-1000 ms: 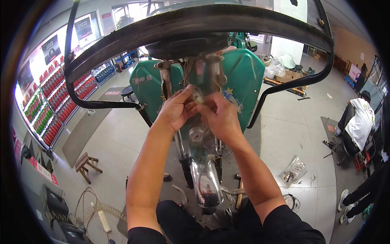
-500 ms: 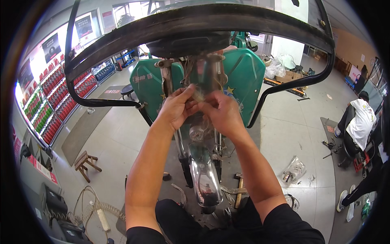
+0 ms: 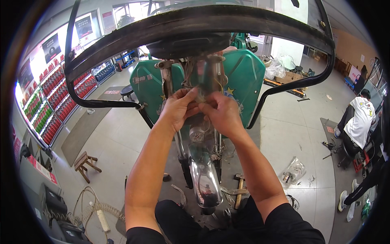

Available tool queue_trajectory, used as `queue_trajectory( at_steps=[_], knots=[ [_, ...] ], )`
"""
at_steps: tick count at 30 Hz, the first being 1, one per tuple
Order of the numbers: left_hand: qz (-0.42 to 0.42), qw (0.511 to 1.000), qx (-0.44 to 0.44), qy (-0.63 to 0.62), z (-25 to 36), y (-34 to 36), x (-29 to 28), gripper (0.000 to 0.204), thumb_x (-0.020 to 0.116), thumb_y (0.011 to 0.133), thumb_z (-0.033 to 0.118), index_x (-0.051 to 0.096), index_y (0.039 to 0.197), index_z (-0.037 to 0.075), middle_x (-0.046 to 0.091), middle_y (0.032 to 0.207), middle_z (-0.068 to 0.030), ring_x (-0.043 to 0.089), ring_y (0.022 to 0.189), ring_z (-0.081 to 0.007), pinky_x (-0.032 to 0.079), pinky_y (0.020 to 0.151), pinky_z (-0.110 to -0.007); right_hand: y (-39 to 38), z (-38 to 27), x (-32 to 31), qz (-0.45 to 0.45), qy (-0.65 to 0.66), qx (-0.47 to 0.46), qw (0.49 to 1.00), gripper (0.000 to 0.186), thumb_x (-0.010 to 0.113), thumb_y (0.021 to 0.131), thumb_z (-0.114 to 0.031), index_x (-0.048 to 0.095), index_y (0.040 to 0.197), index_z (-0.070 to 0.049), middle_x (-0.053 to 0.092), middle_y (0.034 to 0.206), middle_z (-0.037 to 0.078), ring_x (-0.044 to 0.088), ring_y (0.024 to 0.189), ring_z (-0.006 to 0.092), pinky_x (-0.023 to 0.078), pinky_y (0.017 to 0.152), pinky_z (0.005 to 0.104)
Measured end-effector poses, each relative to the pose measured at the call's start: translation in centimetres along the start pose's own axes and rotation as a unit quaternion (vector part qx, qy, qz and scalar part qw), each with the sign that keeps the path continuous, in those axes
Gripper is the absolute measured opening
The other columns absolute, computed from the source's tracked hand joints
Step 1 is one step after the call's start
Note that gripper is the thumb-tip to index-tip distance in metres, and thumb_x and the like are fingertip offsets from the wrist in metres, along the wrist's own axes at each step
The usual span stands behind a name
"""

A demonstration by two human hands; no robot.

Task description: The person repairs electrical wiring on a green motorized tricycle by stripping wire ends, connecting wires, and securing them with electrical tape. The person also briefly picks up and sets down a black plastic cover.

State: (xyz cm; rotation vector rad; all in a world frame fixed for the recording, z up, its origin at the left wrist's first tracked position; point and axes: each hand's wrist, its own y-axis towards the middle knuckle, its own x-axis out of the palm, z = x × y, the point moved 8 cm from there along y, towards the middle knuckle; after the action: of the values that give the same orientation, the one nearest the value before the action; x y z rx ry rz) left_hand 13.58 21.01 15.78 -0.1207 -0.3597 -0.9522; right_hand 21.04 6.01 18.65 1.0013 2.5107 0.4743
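In front of the fork of a green vehicle (image 3: 243, 73), my two hands meet at chest height. My left hand (image 3: 178, 107) is closed, its thumb and fingers pinched together. Close beside it my right hand (image 3: 222, 112) is closed too, fingers curled inward. A small, pale, blurred thing (image 3: 200, 96) shows between the fingertips; its kind cannot be made out. Thin wires (image 3: 188, 73) hang behind and above the hands. Below them are a round metal part (image 3: 197, 134), the fork legs (image 3: 180, 146) and a shiny chrome mudguard (image 3: 206, 183).
A black bar frame (image 3: 199, 18) arches over the work. On the floor lie a hammer (image 3: 239, 191), a clear bag of parts (image 3: 293, 171) and a power strip (image 3: 103, 220). A wooden stool (image 3: 86, 164) stands left; a person in a white shirt (image 3: 361, 120) sits right.
My hands stay nearly in place, with only slight finger movement. At the right, the standing person's feet have shifted a little.
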Motion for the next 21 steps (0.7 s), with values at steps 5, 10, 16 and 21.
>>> queue_trajectory(
  at_steps=[5, 10, 16, 21],
  knots=[
    [0.007, 1.000, 0.007, -0.010, -0.1, 0.1, -0.4, 0.028, 0.077, 0.098, 0.028, 0.062, 0.112, 0.009, 0.068, 0.097, -0.0022, 0.070, 0.082, -0.0135, 0.063, 0.075, -0.028, 0.1, -0.1, 0.4, 0.031, -0.041, -0.060, 0.997, 0.022, 0.076, 0.092, -0.015, 0.068, 0.103, 0.002, 0.074, 0.083, 0.011, 0.069, 0.068, 0.0154, 0.053, 0.061, 0.0321],
    [0.005, 1.000, 0.011, -0.014, 0.0, -0.2, -0.2, 0.028, 0.076, 0.099, 0.027, 0.062, 0.112, 0.008, 0.065, 0.098, -0.0013, 0.068, 0.084, -0.0128, 0.063, 0.076, -0.029, -0.2, -0.5, 0.3, 0.058, -0.084, -0.107, 0.989, 0.025, 0.076, 0.092, -0.018, 0.068, 0.102, 0.003, 0.073, 0.082, 0.014, 0.070, 0.071, 0.0190, 0.053, 0.064, 0.0345],
    [-0.014, 0.999, -0.007, -0.033, -0.4, 0.0, -0.7, 0.030, 0.075, 0.099, 0.027, 0.060, 0.114, 0.006, 0.065, 0.102, -0.0026, 0.069, 0.088, -0.0144, 0.062, 0.077, -0.030, -0.2, -1.0, 0.5, 0.028, -0.065, -0.081, 0.994, 0.027, 0.074, 0.094, -0.022, 0.070, 0.103, 0.003, 0.074, 0.081, 0.012, 0.070, 0.072, 0.0177, 0.053, 0.066, 0.0334],
    [-0.009, 1.000, 0.000, -0.024, -0.1, -0.5, -0.3, 0.030, 0.074, 0.100, 0.026, 0.060, 0.116, 0.005, 0.066, 0.105, -0.0037, 0.070, 0.092, -0.0163, 0.062, 0.081, -0.032, -0.1, -0.9, 0.4, 0.022, -0.065, -0.063, 0.996, 0.021, 0.075, 0.092, -0.015, 0.069, 0.101, 0.003, 0.075, 0.085, 0.017, 0.073, 0.074, 0.0267, 0.056, 0.067, 0.0370]
  ],
)
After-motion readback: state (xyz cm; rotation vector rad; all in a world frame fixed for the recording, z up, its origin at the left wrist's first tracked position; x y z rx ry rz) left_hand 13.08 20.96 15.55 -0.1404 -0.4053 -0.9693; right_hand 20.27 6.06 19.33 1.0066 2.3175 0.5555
